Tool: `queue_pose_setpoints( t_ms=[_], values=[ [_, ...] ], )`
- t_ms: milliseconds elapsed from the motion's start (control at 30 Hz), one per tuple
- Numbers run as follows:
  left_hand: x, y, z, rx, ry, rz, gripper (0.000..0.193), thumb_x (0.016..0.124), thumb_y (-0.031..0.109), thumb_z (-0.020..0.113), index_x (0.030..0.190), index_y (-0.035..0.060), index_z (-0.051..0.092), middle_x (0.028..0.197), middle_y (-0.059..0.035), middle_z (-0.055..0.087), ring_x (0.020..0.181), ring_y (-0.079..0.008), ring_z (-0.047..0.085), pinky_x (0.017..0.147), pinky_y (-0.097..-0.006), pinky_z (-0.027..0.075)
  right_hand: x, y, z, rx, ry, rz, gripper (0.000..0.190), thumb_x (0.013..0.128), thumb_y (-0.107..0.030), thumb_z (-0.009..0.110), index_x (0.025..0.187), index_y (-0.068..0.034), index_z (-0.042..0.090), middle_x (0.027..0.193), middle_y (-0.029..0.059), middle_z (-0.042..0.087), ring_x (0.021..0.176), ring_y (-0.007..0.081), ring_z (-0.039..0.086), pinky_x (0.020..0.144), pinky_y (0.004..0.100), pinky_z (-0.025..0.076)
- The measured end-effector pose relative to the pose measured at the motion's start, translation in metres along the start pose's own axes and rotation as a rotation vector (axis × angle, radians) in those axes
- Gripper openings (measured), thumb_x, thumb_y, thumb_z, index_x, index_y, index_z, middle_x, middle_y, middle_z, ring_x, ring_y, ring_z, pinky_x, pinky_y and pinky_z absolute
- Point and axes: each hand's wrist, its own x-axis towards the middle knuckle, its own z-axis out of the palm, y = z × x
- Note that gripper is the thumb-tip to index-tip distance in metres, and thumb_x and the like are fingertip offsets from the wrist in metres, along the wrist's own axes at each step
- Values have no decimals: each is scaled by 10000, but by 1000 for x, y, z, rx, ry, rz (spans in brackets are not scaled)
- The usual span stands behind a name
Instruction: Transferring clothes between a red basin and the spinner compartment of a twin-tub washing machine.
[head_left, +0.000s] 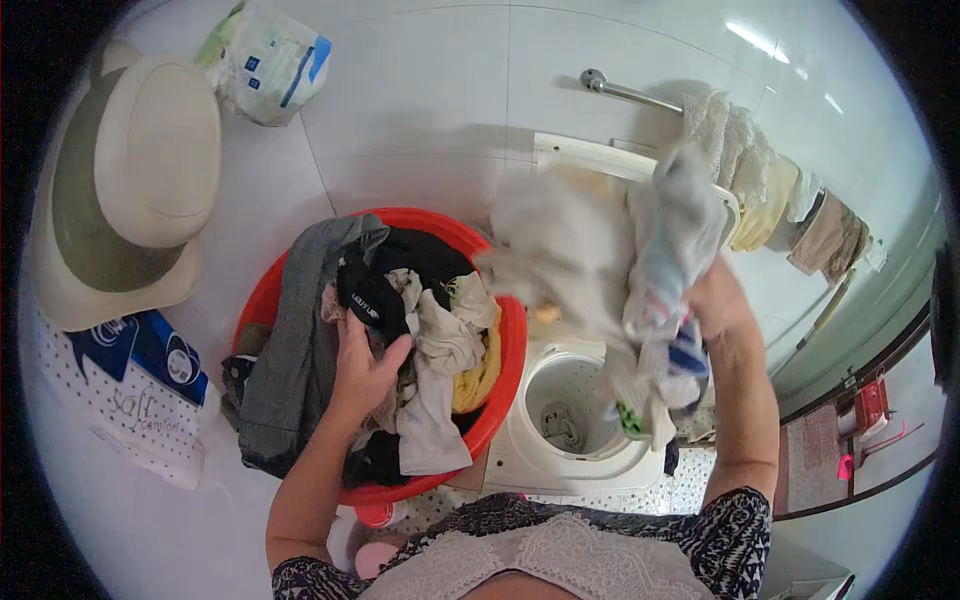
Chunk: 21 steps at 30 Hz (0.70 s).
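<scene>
A red plastic basin heaped with laundry stands before me. My left hand is over the heap, its thumb and fingers around a black sock that bears white lettering. Dark grey trousers hang over the basin's left side. Pale socks and a yellow cloth lie on its right. My right hand grips a bundle of light-coloured socks, blurred by motion. The bundle hangs over a white twin-tub washing machine; its round spin tub is uncovered, with some fabric at the bottom.
A metal towel rail on the wall carries lace cloth and other hanging pieces. At left are a beige plastic tub, a plastic package and a dotted white package. A pink item lies below the basin.
</scene>
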Motion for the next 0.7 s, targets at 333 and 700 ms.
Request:
queue_pose_setpoints(
  t_ms=[333, 700],
  values=[
    [9, -2, -38, -597, 121, -612, 631, 869, 564, 336, 1195, 32, 436, 1010, -94, 535, 897, -184, 521, 759, -333, 433, 121, -86, 30, 631, -10, -79, 466, 767, -159, 583, 1183, 14, 461, 1174, 136, 506, 1113, 203, 470, 968, 322, 351],
    [14, 61, -42, -364, 405, -401, 601, 866, 480, 364, 1331, 101, 323, 1369, -174, 256, 1244, -300, 284, 1005, -480, 218, 55, 63, 214, -11, -291, -48, 460, 670, -305, 684, 1042, -64, 560, 983, 138, 594, 928, 277, 571, 801, 360, 457]
  ],
)
